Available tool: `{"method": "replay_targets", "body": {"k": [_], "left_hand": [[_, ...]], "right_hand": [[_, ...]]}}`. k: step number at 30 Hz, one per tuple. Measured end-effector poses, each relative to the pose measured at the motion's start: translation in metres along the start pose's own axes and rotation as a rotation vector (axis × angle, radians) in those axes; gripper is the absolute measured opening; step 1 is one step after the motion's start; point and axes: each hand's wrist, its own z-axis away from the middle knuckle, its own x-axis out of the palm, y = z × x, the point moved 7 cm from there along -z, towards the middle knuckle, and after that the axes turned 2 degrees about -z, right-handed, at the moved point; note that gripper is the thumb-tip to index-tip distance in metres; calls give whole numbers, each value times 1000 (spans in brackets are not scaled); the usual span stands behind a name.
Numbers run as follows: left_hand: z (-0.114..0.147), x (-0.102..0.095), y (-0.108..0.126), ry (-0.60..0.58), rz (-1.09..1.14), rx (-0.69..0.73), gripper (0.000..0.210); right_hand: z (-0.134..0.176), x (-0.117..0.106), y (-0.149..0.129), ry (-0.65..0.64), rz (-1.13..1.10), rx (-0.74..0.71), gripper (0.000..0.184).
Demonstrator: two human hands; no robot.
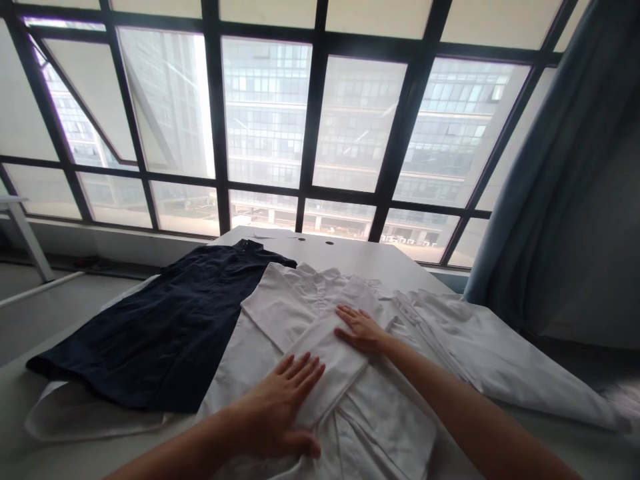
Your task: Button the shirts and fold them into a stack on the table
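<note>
Two bare hands lie palm down on a white, collared cloth shirt (330, 383) spread across a pale, smooth-topped desk (360, 257) before a black-framed glass window wall (307, 143). The left hand (277, 407) presses the near part of a diagonal band of the shirt, fingers slightly spread and thumb apart, its grip open and pinching nothing; the right hand (361, 330) rests farther up the same band, fingers loosely fanned, its grip likewise flat. Both palms hide the cloth beneath them, the left forearm covers part of the shirt's near side, and the lower picture edge cuts off both forearms and some of the fabric. To the left, a dark navy, collared cloth shirt (165, 327) lies beside the white one, over a white piece of cloth (90, 417) of which only the edges show. To the right, a rumpled white garment (480, 347) stretches toward a blue-grey fabric curtain (545, 200); its cut is hard to make out. A pale shape (627, 400) at the right edge is too blurred to identify, and glare washes out the buildings outside
</note>
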Motion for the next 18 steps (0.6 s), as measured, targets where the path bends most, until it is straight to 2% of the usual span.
{"method": "replay_targets", "body": {"k": [4, 7, 12, 15, 18], "left_hand": [[1, -1, 1, -28, 26, 23, 99], [-1, 3, -4, -19, 41, 38, 90], [-9, 22, -21, 13, 17, 88, 62], [-13, 33, -30, 28, -26, 108, 62], [-14, 38, -34, 43, -50, 112, 61]], "right_hand": [[-28, -9, 85, 2, 92, 286, 69], [-47, -15, 122, 3, 99, 374, 71], [-74, -19, 145, 13, 136, 475, 69], [-87, -19, 144, 82, 162, 449, 67], [-95, -13, 147, 70, 109, 438, 71]]}}
